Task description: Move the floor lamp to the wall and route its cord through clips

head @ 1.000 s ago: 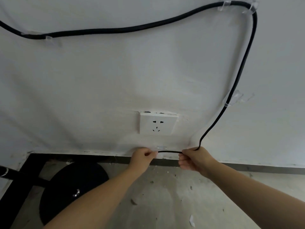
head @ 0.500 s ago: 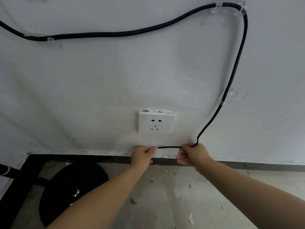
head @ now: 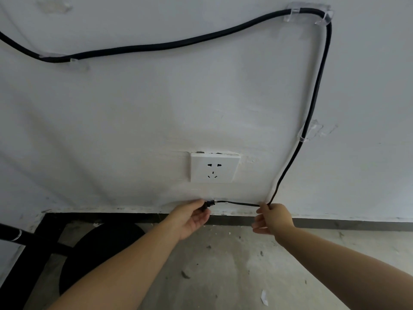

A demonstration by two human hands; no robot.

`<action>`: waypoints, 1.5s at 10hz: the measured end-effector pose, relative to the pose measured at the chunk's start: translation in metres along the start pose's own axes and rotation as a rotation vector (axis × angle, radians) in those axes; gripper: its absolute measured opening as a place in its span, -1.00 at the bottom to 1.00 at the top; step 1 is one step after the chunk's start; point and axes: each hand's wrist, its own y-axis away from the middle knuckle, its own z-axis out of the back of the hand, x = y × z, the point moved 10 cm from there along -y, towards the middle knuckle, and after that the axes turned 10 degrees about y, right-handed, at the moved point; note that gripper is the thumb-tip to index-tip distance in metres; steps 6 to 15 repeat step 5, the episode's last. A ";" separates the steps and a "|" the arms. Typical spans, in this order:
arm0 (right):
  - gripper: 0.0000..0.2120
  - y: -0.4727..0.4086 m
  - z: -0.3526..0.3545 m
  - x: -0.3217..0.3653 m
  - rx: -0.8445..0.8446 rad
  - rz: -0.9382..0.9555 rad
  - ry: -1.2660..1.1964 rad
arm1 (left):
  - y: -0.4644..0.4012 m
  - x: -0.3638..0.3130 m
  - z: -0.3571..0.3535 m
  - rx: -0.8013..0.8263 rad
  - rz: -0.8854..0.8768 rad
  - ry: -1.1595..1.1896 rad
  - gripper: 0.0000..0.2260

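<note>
A black cord runs across the white wall from the upper left, through clear clips at the left, top right, the corner and lower on the right, then drops to the skirting. My right hand pinches the cord at its low bend. My left hand holds the black plug end, just below the white socket. A short stretch of cord lies level between the hands, through a small clear clip. The lamp's round black base stands on the floor at the lower left.
A dark skirting strip runs along the wall's foot. The bare concrete floor has bits of debris and a white scrap. A black pole crosses the left edge.
My left hand has shifted left and lower, showing the plug end in its fingers. My right hand has loosened to a pinch on the cord. The view has tilted slightly.
</note>
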 end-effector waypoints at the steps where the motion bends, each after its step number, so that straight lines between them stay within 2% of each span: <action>1: -0.68 -0.001 -0.002 0.002 -0.020 -0.010 0.044 | 0.005 0.005 -0.006 0.020 0.041 0.083 -0.85; 2: -0.72 -0.002 -0.001 0.003 -0.012 0.006 0.070 | 0.009 0.006 -0.005 -0.003 0.078 0.011 -0.73; 3: -0.73 -0.005 0.002 0.009 0.072 0.111 0.090 | 0.016 -0.006 0.003 -0.085 0.017 -0.150 -0.73; 4: -0.69 -0.007 0.011 0.012 0.138 0.135 0.135 | 0.027 -0.024 0.014 -0.142 -0.069 -0.410 -0.75; 5: -0.71 -0.003 0.010 0.015 0.238 0.115 0.150 | 0.048 -0.047 0.015 -0.171 -0.168 -0.771 -0.77; 15: -0.71 -0.003 0.010 0.015 0.238 0.115 0.150 | 0.048 -0.047 0.015 -0.171 -0.168 -0.771 -0.77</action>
